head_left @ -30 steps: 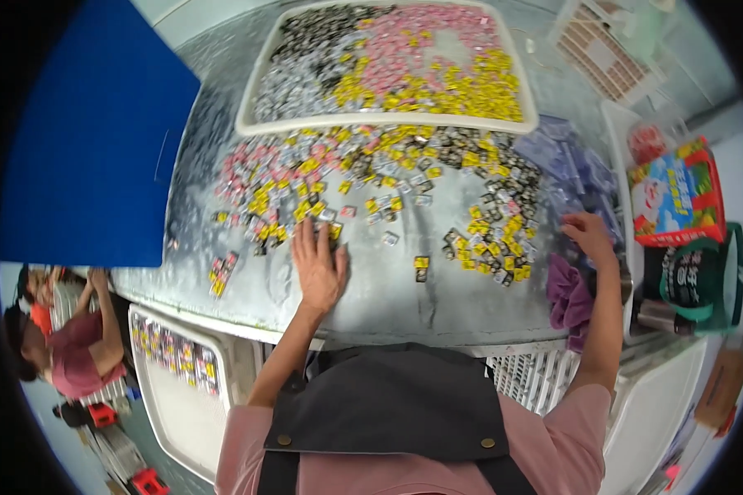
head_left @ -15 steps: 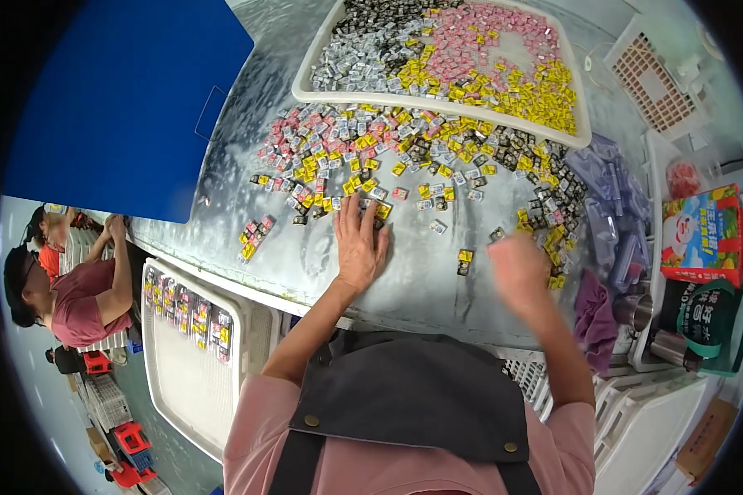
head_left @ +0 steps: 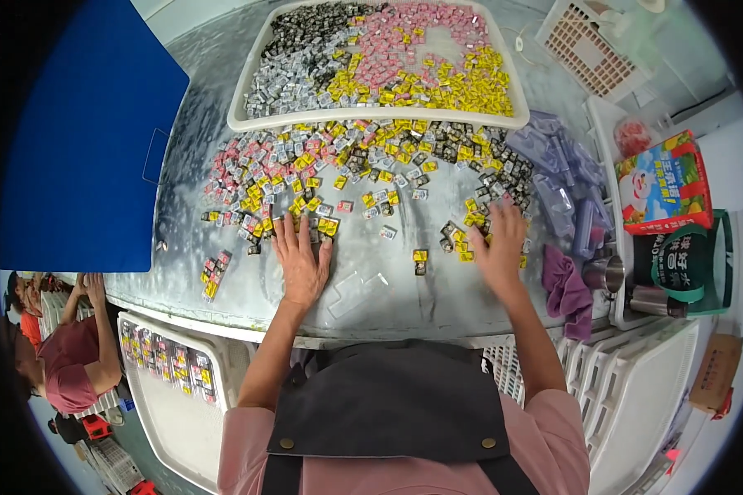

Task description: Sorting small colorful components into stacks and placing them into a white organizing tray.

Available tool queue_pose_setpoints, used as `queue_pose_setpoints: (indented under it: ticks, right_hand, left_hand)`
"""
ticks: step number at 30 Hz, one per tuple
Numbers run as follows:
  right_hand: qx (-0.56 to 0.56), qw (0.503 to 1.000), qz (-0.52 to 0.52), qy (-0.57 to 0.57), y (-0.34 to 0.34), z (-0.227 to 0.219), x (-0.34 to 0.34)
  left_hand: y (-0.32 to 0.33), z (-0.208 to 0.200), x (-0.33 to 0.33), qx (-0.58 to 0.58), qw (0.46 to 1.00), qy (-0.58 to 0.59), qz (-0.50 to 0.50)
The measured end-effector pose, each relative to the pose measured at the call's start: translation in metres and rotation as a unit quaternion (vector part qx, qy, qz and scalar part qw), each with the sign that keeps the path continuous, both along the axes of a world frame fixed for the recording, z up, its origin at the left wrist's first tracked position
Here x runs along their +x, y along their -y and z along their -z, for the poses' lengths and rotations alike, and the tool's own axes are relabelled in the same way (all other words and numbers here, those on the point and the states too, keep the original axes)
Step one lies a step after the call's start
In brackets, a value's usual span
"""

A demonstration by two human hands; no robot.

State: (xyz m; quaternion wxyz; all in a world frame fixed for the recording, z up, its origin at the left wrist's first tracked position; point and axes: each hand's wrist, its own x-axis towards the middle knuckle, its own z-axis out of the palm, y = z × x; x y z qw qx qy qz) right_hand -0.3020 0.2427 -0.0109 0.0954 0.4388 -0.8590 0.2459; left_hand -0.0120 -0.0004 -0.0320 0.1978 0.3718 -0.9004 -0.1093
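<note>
My left hand (head_left: 303, 266) lies flat with its fingers apart. Its fingertips touch small wrapped rectangular pieces (head_left: 328, 226), yellow and black ones among them, at the near edge of a mixed spread. On the right, my right hand (head_left: 500, 250) is spread over a heap of black and yellow pieces (head_left: 454, 234); its fingertips rest at the heap, and nothing shows held in it. Between the hands lie a small pair of yellow and black pieces (head_left: 420, 261), a white piece (head_left: 387, 233) and a little cluster (head_left: 380, 202). A row of pieces (head_left: 215, 275) sits left of my left hand.
A white tray (head_left: 380, 116) of colour-sorted pieces stands at the back. Clear plastic packaging (head_left: 584, 223), a purple cloth (head_left: 566, 289) and a metal cup (head_left: 605, 273) are at right. A blue panel (head_left: 82, 148) and another tray (head_left: 169, 429) are left, near a co-worker (head_left: 78, 371).
My right hand, blurred before, has come to the black and yellow heap and spread its fingers. My left hand stays by its pieces. The whole view has shifted.
</note>
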Motion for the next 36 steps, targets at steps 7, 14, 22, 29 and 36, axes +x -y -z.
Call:
queue_pose_setpoints:
  ticks: [7,14,22,29,36]
  right_hand:
    - [0.017,0.998,-0.040,0.048,0.066,0.017,0.017]
    - [-0.101,0.995,-0.018,0.000,0.114,0.028,-0.042]
    - [-0.025,0.933,-0.246,0.260,0.124,-0.010,0.036]
    - [0.095,0.965,-0.223,0.099,-0.017,-0.016,0.076]
    - [0.158,0.975,-0.153,0.027,0.015,0.008,0.040]
  left_hand:
    - [-0.002,0.007,-0.023,-0.030,0.999,0.022,0.008]
    - [-0.005,0.000,-0.030,-0.016,1.000,0.011,0.011]
    - [0.003,-0.010,-0.031,0.039,0.995,0.007,0.092]
    - [0.119,-0.016,-0.062,-0.070,0.994,-0.038,-0.072]
    - [0.097,-0.003,-0.092,-0.004,0.994,0.065,-0.089]
